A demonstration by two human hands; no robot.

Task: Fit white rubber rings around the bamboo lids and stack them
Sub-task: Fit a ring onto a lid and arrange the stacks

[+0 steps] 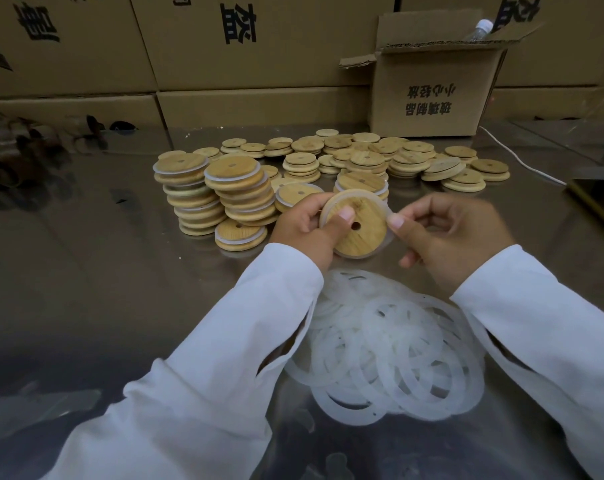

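Gripping the bamboo lid (362, 233) by its left edge, the left hand (302, 228) lays its thumb across the lid's face, just beside the small round hole, with the other fingers curled round the rim. The lid is a pale, round wooden disc with darker grain streaks. It is held tilted toward the camera at the middle of the frame, above the table (85, 271). A translucent white rubber ring (359, 192) runs along its upper and right rim. The right hand (446, 233) sits just right of the lid, its thumb and curled fingers pinching the ring at the lid's right edge. Both wrists are in white sleeves (224, 341).

Directly below the hands, toward the lower middle of the frame, lies a pile of loose rings (390, 351), overlapping flat on the table. Left of centre stand leaning stacks of ringed lids (220, 195), each with a white band at its rim. Behind the hands, across the upper middle, bare lids (380, 157) lie in low heaps. An open cardboard box (428, 95) stands at the upper right.
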